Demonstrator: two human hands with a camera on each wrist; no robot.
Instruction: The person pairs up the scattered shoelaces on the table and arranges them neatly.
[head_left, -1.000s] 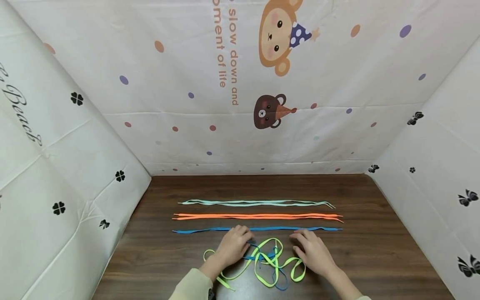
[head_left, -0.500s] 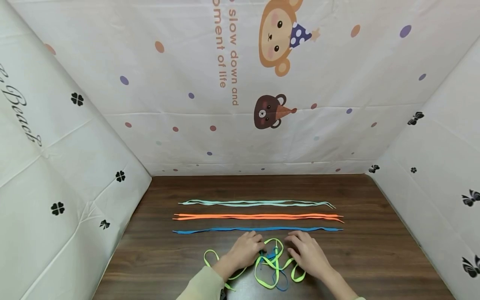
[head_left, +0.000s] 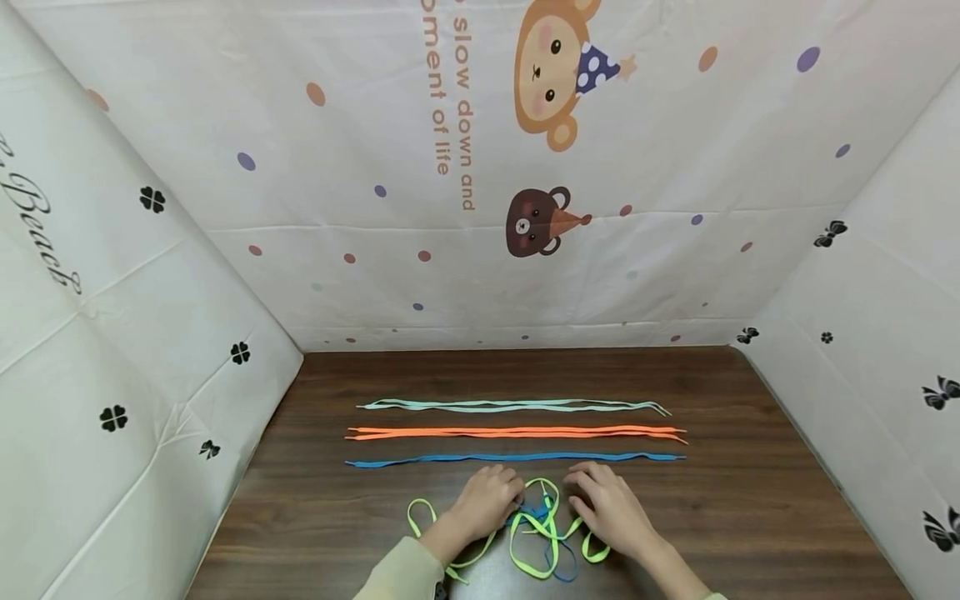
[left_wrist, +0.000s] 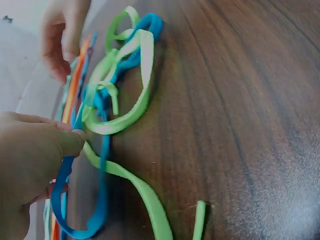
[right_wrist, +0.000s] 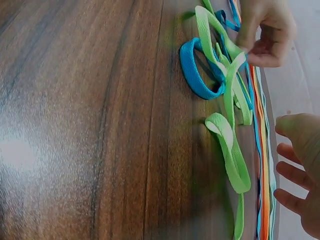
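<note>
Tangled blue and green laces, with two hands at work

Item: one blue lace (left_wrist: 101,195), on the near half of the table, knotted among green; one stretch hangs in a loop below the fingers that hold it.
Item: one yellow-green lace (left_wrist: 146,70), flat, looped across and around the blue; one end lies on the wood at the left.
Item: left hand (head_left: 487,502), thumb and fingers pinched together on the blue lace, at the left edge of the tangle; pale sleeve (head_left: 405,571) behind it.
Item: right hand (head_left: 613,510), just beside the tangle on its right; fingers spread and slightly bent, apart from one another.
Item: straight blue lace (head_left: 517,457), laid crosswise just past the hands.
Item: orange laces (head_left: 487,431), side by side, next row back.
Item: mint laces (head_left: 480,410), farthest row, strands parting in places.
Item: table (head_left: 300,517), dark wood grain, a patch of glare near my side.
Item: white cloth (head_left: 480,283) behind, dotted, printed sideways with a monkey (head_left: 551,71), a brown bear (head_left: 528,223) and lettering.
</note>
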